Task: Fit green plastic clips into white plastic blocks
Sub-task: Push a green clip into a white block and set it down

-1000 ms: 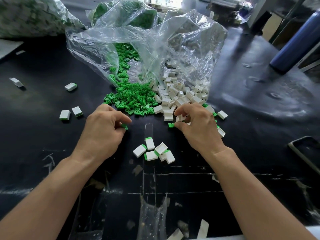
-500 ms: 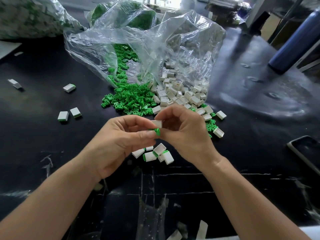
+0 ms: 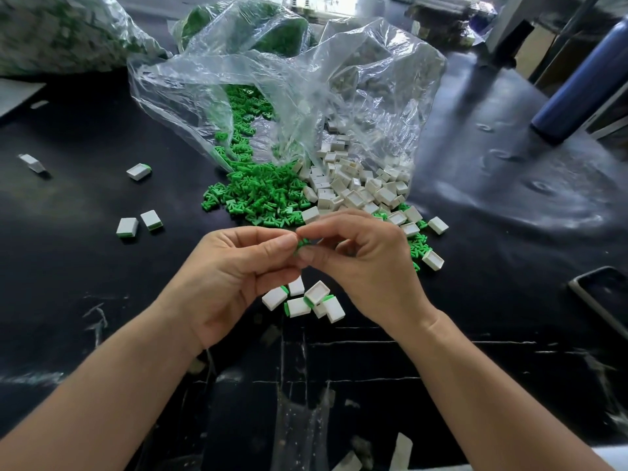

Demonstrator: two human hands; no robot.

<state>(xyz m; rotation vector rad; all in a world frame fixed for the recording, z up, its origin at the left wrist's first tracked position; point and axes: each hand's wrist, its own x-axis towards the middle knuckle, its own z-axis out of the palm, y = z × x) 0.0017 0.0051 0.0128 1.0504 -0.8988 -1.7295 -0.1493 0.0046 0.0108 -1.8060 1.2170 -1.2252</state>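
At the far left of the frame a lone white piece (image 3: 32, 163) lay on the black counter (image 3: 85, 266), with a fitted block (image 3: 138, 171) a little to its right and a pair of fitted blocks (image 3: 139, 223) lower down, side by side. Left of centre, the left hand (image 3: 231, 277) was raised above the counter, thumb and forefinger pinched onto a green clip (image 3: 302, 244). The right hand (image 3: 367, 263) met it fingertip to fingertip, its thumb and forefinger closed on the same clip; whether a white block sat between the fingers could not be told. Directly beneath the hands, a small cluster of finished blocks (image 3: 306, 302) with green edges rested on the counter. Above the hands, a heap of loose green clips (image 3: 261, 195) spilled from a clear plastic bag (image 3: 289, 83), and just to its right a heap of white blocks (image 3: 356, 188) spread from the same bag mouth, touching the green heap. A few more clips and blocks were scattered toward the right of the right hand. At the upper right a dark blue bottle (image 3: 584, 79) leaned, and at the right edge a phone (image 3: 605, 297) lay flat.
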